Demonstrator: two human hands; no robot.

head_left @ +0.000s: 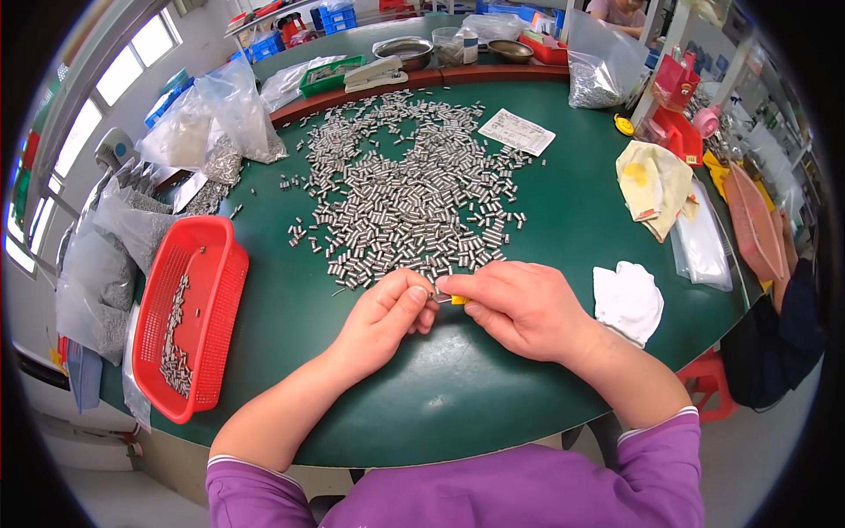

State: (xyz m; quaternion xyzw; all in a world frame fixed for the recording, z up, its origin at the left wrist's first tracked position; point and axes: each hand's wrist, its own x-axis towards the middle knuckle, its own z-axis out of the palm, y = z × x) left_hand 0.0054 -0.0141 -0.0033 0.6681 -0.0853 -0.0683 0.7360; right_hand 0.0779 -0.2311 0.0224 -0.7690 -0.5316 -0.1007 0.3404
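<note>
At the near edge of a heap of small silvery metal cylinders, both my hands meet over the green table. Thumb and fingers of my left hand pinch a small metal cylinder. My right hand is closed around a small tool with a yellow part, its thin metal end against the cylinder. Most of that tool is hidden by my fingers, so its exact kind does not show.
On the left stands a red perforated basket with some cylinders inside, beside filled plastic bags. A white glove and a yellowish cloth lie at right. Behind the heap are a paper slip, stapler and metal bowl.
</note>
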